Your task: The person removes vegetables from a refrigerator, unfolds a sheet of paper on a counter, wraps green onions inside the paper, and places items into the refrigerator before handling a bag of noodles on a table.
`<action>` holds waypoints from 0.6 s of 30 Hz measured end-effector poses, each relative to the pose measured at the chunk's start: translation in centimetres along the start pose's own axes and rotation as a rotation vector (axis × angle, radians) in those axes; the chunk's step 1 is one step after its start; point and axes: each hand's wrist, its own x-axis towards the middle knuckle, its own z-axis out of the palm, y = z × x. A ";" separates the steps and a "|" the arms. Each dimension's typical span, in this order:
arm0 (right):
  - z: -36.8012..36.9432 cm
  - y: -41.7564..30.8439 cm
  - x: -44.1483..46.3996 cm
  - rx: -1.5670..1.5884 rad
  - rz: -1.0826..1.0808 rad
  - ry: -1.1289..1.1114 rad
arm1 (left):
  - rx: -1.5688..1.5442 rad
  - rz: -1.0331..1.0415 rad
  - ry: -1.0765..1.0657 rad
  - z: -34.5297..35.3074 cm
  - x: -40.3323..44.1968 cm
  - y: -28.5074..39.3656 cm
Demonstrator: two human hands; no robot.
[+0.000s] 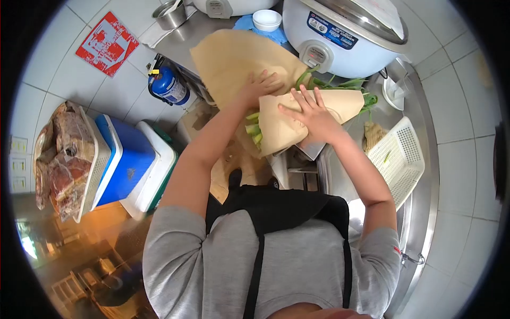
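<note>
Left hand [265, 85], 12 o'clock, flat, unclenched on brown paper [234, 61]; right hand [314, 114], 2 o'clock, splayed on its fold over green stalks [254, 130]. White basket [401, 157]: 3 o'clock.

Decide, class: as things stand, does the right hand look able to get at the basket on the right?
Probably yes: the basket lies beside the right forearm, with nothing seen covering it. The right hand would first have to lift off the paper, where its fingers lie spread.
</note>
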 end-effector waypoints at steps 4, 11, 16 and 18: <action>1.2 1.0 1.2 0.252 -0.044 -0.194 | -0.004 -0.001 -0.022 0.5 1.3 -0.3; 1.8 -2.2 -5.1 -0.030 -0.247 0.057 | -0.107 -0.088 0.141 0.1 0.6 2.2; 1.6 -2.4 -4.3 0.045 -0.320 -0.118 | -0.121 -0.012 0.078 -1.0 3.4 3.9; 0.9 -1.3 -2.5 0.158 -0.294 -0.202 | -0.123 -0.001 0.118 -1.1 3.5 3.9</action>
